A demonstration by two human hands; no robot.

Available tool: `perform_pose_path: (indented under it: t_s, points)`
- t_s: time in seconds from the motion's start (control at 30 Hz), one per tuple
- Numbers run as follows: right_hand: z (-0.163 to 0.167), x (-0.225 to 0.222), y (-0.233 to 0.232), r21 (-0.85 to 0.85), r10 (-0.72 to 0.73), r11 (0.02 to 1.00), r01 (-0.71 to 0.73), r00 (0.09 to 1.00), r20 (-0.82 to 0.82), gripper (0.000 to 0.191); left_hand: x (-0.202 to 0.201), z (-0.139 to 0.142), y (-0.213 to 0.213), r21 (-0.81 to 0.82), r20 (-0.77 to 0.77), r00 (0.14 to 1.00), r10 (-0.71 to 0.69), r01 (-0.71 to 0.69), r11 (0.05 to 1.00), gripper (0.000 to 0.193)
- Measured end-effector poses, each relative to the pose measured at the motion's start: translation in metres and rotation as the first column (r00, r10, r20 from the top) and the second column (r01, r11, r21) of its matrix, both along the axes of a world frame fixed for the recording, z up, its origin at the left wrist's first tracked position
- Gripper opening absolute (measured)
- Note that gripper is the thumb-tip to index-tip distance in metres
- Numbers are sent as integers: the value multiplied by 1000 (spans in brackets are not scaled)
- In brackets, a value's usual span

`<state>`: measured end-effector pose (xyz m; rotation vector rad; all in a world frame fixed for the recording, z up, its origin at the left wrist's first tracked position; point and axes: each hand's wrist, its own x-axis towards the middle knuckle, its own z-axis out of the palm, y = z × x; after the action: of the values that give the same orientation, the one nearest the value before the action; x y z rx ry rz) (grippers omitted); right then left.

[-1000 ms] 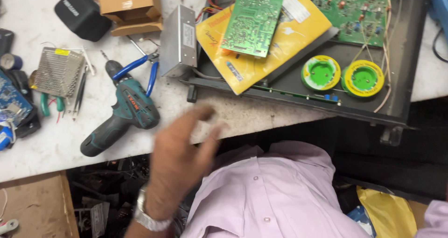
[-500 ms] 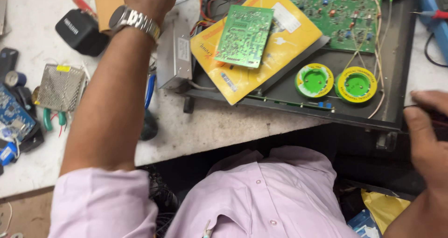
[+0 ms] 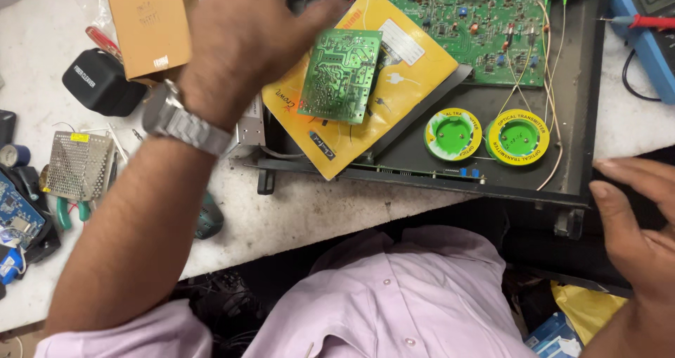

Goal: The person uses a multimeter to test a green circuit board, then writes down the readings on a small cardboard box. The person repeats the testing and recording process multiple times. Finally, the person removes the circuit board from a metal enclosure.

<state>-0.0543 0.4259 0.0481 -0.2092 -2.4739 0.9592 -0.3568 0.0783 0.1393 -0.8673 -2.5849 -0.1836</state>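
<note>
The left hand (image 3: 242, 38) reaches far over the surface, back of the hand up, its grip loosely spread, with the fingers extended toward the right. It pinches nothing; the fingertips (image 3: 327, 10) hang over the far left corner of the yellow sheet (image 3: 415, 70), just beside the small green circuit board (image 3: 341, 75) that lies tilted on that sheet. Whether the fingers actually touch the sheet cannot be told. A metal wristwatch (image 3: 184, 122) sits on the wrist.

The right hand (image 3: 636, 221) is at the near right, fingers straight and close together, pointing left, lying flat at the near right corner of the open black chassis (image 3: 576, 154). Its grip holds nothing.

Inside the chassis, the yellow sheet covers the left part. A larger green circuit board (image 3: 485, 31) fills the far side, and two round green-and-yellow reels (image 3: 485, 134) sit side by side near the front wall, with thin pale fibres looping from them toward the far board.

Left of the chassis on the white surface (image 3: 337, 210): a brown cardboard box (image 3: 151, 28) far, partly under the left hand; a black adapter block (image 3: 102, 82) beside it; a perforated metal box (image 3: 77, 165) nearer; a teal tool (image 3: 209, 217) peeking out under the forearm. At the far right lies a blue meter (image 3: 650, 35) with a red probe (image 3: 650, 22).
</note>
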Motion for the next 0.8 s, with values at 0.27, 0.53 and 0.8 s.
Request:
perform_pose_path:
  t_s: [0.27, 0.53, 0.8]
  points:
    - [0, -11, -4, 92, 184, 981, -170, 969, -167, 18, 43, 9, 38, -204, 378, 917, 126, -50, 978, 116]
    - [0, -3, 6, 111, 200, 977, -182, 963, -179, 19, 40, -17, 38, -287, 478, 843, 249, -117, 951, 115]
    - [26, -11, -9, 91, 221, 974, -208, 960, -173, 21, 13, 2, 8, 178, 746, 666, -11, -184, 967, 80]
